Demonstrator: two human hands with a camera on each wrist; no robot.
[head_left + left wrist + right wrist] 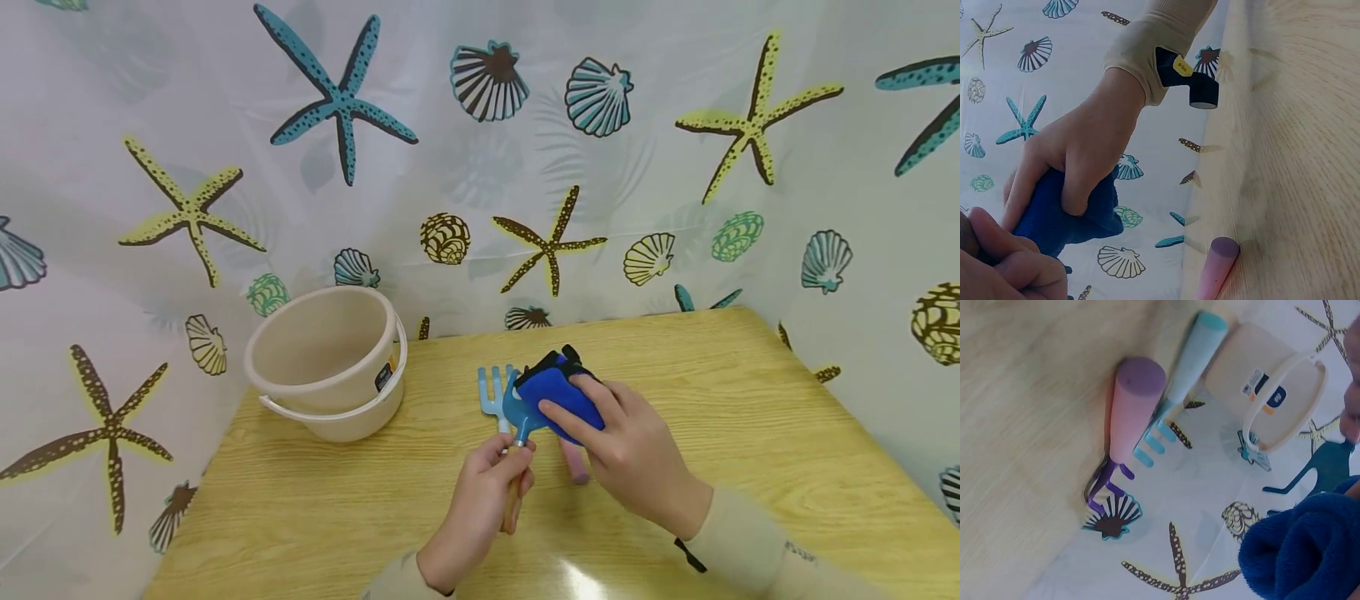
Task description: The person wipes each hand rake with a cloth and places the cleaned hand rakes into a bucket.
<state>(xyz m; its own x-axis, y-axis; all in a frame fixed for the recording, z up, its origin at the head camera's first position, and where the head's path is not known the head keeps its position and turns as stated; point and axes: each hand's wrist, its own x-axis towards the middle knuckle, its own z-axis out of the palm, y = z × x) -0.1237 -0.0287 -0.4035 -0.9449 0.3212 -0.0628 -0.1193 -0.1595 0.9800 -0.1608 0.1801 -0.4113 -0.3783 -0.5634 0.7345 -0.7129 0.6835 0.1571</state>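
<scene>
My left hand (483, 479) grips the wooden handle (512, 500) of a small garden hand tool, its blue head (525, 414) pointing up and away. In the right wrist view that head (1329, 469) shows forked points. Bunched in my right hand (637, 450) is a blue cloth (561, 404) with dark bits along its top, held against the tool's head and partly covering it. Behind the hands, on the table, lie a light blue hand fork (492, 396) and a pink-handled tool (1132, 412) with purple tines, mostly hidden by the cloth in the head view.
A cream bucket (326, 346) with its handle folded down stands at the table's back left. The wooden table (750, 400) meets a curtain (480, 167) printed with starfish and shells at its back and sides.
</scene>
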